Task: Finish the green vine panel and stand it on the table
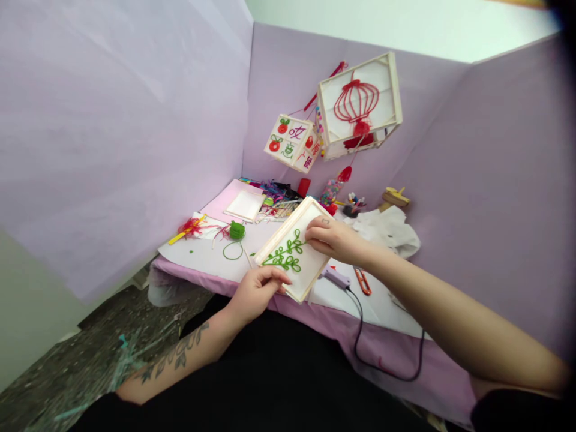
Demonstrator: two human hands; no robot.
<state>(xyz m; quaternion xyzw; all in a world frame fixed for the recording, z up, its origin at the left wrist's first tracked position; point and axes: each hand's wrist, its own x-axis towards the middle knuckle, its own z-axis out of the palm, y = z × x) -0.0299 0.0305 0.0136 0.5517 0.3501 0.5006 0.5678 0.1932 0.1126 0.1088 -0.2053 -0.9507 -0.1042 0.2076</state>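
My left hand (261, 289) grips the lower edge of a white panel with a pale wooden frame (310, 207), thumb on its face. The panel is tilted up over the table's front edge. On it is a branch of looped green yarn leaves (288, 264). My right hand (330, 240) is over the panel's right side, fingertips pinched together at the end of a green yarn strand beside the upper leaves. A ball of green yarn (237, 230) lies on the table to the left, with a loose tail. A lilac glue gun (335, 277) lies partly behind the panel.
An orange cutter (362, 282) lies to the right, near the glue gun's black cord (360, 354) that hangs off the edge. Two decorated lanterns (288, 144) hang above the back. Another framed panel (244, 205), red yarn (192, 227) and crumpled white cloth (389, 231) lie on the table.
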